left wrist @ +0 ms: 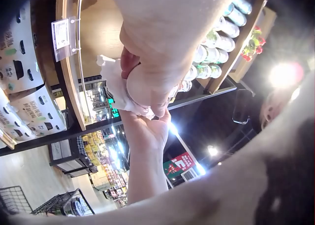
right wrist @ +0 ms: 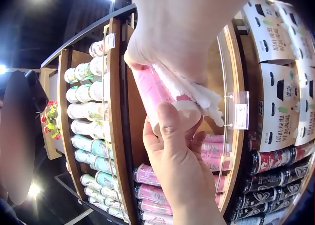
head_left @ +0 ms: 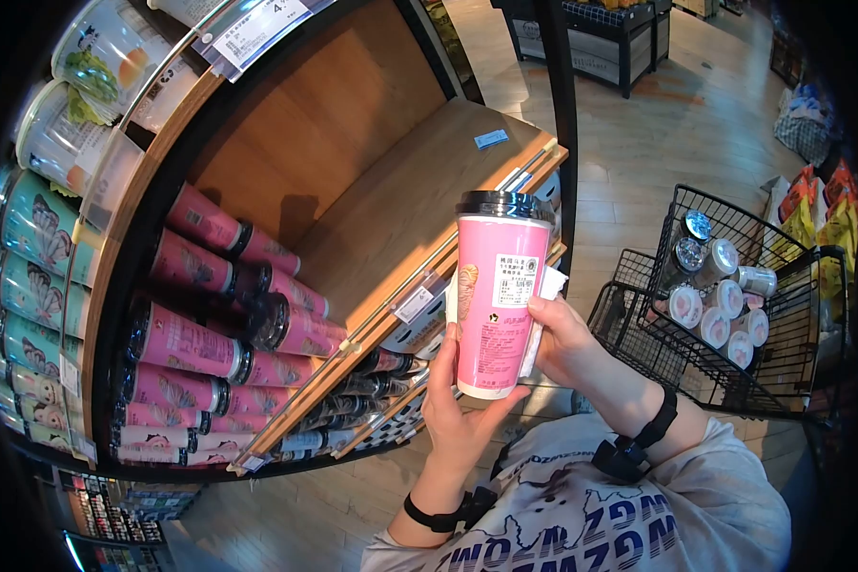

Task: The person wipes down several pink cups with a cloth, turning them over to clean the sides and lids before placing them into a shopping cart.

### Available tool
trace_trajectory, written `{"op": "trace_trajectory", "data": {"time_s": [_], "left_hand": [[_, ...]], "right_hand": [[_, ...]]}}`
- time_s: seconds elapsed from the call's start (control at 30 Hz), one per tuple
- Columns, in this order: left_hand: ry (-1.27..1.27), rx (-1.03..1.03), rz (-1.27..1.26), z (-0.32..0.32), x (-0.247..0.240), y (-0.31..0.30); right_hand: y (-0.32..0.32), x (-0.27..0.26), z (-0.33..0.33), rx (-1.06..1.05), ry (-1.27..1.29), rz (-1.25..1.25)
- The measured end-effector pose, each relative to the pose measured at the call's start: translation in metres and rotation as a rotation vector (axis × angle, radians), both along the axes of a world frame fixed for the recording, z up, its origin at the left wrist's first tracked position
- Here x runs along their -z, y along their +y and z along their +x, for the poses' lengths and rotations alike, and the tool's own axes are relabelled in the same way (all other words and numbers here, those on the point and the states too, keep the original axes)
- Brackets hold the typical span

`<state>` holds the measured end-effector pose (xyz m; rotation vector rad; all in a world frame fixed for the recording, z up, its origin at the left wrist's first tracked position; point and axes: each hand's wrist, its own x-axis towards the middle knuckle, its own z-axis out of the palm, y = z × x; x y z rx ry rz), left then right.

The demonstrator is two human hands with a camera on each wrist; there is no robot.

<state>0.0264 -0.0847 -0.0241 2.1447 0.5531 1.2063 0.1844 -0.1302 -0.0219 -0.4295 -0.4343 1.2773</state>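
A pink paper cup (head_left: 501, 296) with a black lid and a white label stands nearly upright in front of the person. My left hand (head_left: 459, 400) holds it low down, thumb and fingers around its base. In the right wrist view, the left hand (right wrist: 172, 156) has its thumb on the cup's white bottom rim. My right hand (head_left: 564, 341) grips a crumpled white tissue (right wrist: 194, 94) against the cup's side, its thumb on the pink wall near the label. Its other fingers are hidden behind the cup and tissue.
Pink cups (head_left: 186, 343) lie stacked on the shelf at left, beside a bare wooden shelf board (head_left: 419, 181) with a small blue card (head_left: 491, 139). Teal cups (head_left: 38, 229) fill the far left. At right stands a black wire cart (head_left: 782, 229) holding several lidded jars.
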Motion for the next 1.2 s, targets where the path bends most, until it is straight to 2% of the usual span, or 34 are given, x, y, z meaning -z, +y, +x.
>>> {"op": "trace_trajectory", "data": {"time_s": [0.23,0.4,0.93,1.03,1.2], "left_hand": [[0.067,0.005,-0.001,0.001,-0.001,0.001],[-0.05,0.029,-0.065,0.004,0.0,0.002],[-0.088,0.062,-0.109,0.01,-0.001,0.014],[-0.045,0.024,-0.065,0.01,-0.002,0.014],[0.089,-0.151,0.217,0.011,-0.004,0.012]], "right_hand": [[-0.001,-0.002,0.0,-0.01,-0.007,-0.027],[-0.002,-0.008,0.0,-0.02,-0.015,-0.044],[0.011,-0.019,0.005,0.009,-0.068,-0.024],[0.011,-0.019,0.006,0.002,-0.061,-0.023],[0.01,-0.015,0.005,0.009,-0.063,-0.047]]}}
